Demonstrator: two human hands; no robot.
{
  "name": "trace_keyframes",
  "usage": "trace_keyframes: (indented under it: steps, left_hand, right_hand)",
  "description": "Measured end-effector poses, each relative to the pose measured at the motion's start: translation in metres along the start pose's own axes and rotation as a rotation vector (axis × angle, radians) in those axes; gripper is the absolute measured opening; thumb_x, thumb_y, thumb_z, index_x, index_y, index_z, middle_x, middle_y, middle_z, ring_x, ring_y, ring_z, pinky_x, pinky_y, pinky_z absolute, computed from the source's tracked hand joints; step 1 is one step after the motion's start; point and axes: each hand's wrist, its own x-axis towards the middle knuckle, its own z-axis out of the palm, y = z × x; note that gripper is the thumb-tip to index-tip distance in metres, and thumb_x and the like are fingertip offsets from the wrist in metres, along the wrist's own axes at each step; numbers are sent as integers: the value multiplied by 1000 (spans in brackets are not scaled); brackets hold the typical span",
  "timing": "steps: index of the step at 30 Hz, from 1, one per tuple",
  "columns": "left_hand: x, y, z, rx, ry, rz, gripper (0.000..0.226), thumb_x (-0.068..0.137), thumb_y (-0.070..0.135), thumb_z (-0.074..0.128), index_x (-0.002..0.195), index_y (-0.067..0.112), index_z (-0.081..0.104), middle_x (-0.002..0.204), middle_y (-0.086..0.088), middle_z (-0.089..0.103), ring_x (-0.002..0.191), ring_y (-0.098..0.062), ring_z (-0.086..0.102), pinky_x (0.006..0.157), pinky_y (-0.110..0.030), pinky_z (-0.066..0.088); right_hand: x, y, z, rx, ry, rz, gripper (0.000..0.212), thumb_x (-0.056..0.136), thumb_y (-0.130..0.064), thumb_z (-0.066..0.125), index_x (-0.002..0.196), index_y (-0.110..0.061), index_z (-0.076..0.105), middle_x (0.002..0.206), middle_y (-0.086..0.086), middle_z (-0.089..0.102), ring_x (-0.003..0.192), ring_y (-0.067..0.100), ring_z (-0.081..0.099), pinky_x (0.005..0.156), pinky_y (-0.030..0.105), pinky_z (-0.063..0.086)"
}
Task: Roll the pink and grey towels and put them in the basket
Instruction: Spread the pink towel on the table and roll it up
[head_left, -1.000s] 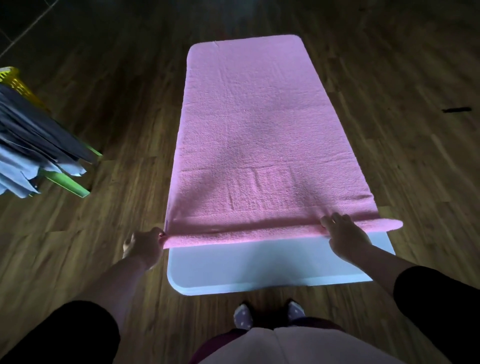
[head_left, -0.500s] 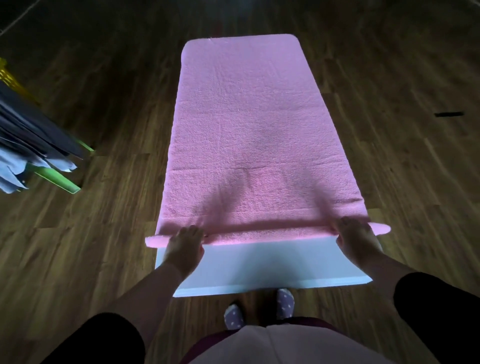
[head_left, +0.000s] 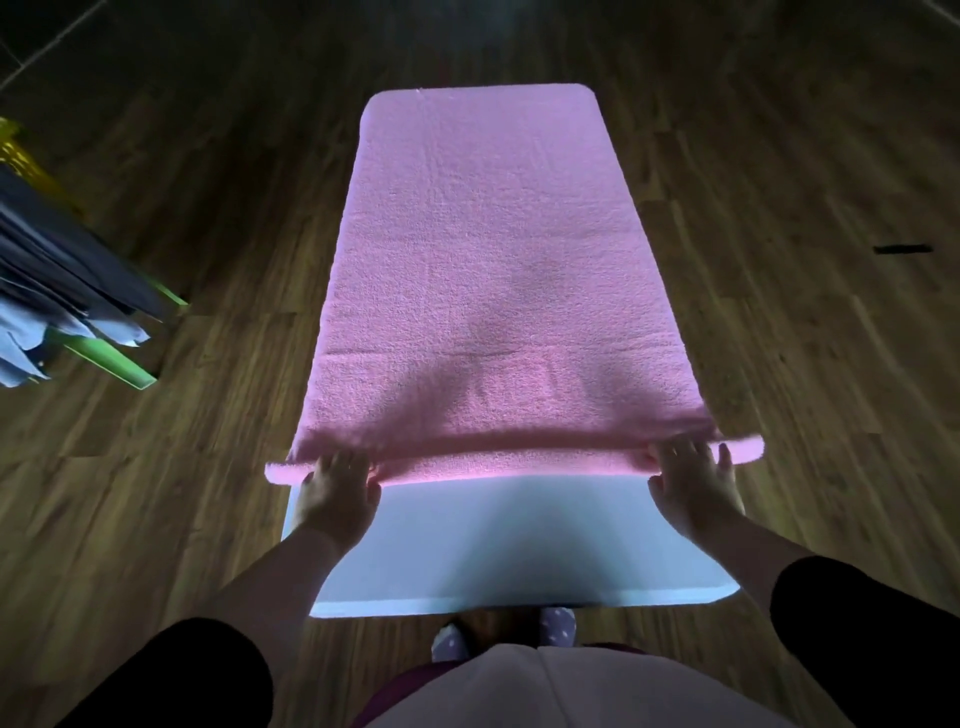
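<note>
A pink towel (head_left: 483, 270) lies flat along a white table (head_left: 509, 540), its near end turned into a thin roll that sticks out past both table sides. My left hand (head_left: 340, 493) presses on the roll near its left end, fingers straight. Near the right end, my right hand (head_left: 693, 486) rests on the roll with fingers spread. At the left edge, grey and blue towels (head_left: 57, 291) hang over a yellow and green basket (head_left: 111, 358).
Dark wooden floor surrounds the table on all sides. A small dark object (head_left: 903, 249) lies on the floor at the right. My feet in dotted socks (head_left: 558, 626) stand at the table's near edge.
The roll has travelled a little farther up the towel, baring more white table. My left hand went from pinching the left tip to lying flat on the roll.
</note>
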Motion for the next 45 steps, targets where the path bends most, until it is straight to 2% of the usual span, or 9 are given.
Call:
trace_keyframes:
  steps: [7,14,23,27,30,33,38,42,45]
  left_hand:
    - [10,-3,-9,59,-49,42,39,77,22,74,114,12,65,111,-14,62,102,-37,59,77,-48,54]
    - [34,-4,-27,267,-151,15,38,99,46,37,121,26,60,119,-3,61,113,-25,54,92,-36,43]
    - [27,-1,-13,-57,-3,19,28,82,9,64,110,10,65,102,-17,64,89,-40,63,70,-47,55]
    - [19,-1,-3,62,2,89,57,55,11,82,108,16,63,102,-9,65,89,-37,63,66,-45,54]
    - [23,1,-7,156,8,17,48,79,12,67,126,17,57,114,-10,64,103,-34,61,80,-45,51]
    - [35,6,-17,163,-38,-10,36,92,23,52,128,24,54,117,-5,64,110,-29,59,92,-41,45]
    - [47,-8,-28,166,-334,69,34,96,47,43,125,32,55,116,-5,63,109,-28,57,93,-37,45]
    - [52,3,-22,-251,63,-50,30,97,16,50,125,9,58,120,-16,61,111,-35,57,84,-17,47]
    - [45,9,-18,-156,-12,-31,32,98,16,43,128,13,53,113,-17,61,99,-35,59,82,-34,48]
  right_hand:
    - [21,28,-9,76,-39,-107,46,70,-3,67,113,-16,63,117,13,54,114,39,49,78,48,54]
    - [31,27,-33,-4,-125,-188,15,94,-24,47,103,-19,58,104,2,60,90,22,54,62,29,31]
    - [29,19,-17,83,125,-62,24,84,-3,53,104,-12,62,105,12,58,94,35,59,72,42,50]
    - [20,16,1,52,70,-146,35,61,-9,74,95,-12,64,93,10,63,80,35,63,64,41,55]
    - [26,11,-6,-61,47,-125,34,64,-5,74,95,-14,65,88,9,67,78,34,66,68,42,54]
    - [37,9,-18,-114,-14,-135,18,88,-27,51,105,-28,58,100,-2,67,94,27,63,86,39,43]
    - [47,19,-34,-78,-189,-47,31,82,-56,37,98,-36,55,96,-5,64,84,24,57,78,33,49]
    - [46,9,-37,130,111,16,29,92,-16,48,115,-28,62,119,6,60,106,32,58,81,37,47]
    - [44,3,-24,174,-4,-67,40,90,-9,50,129,-15,58,134,12,54,122,31,51,102,38,43]
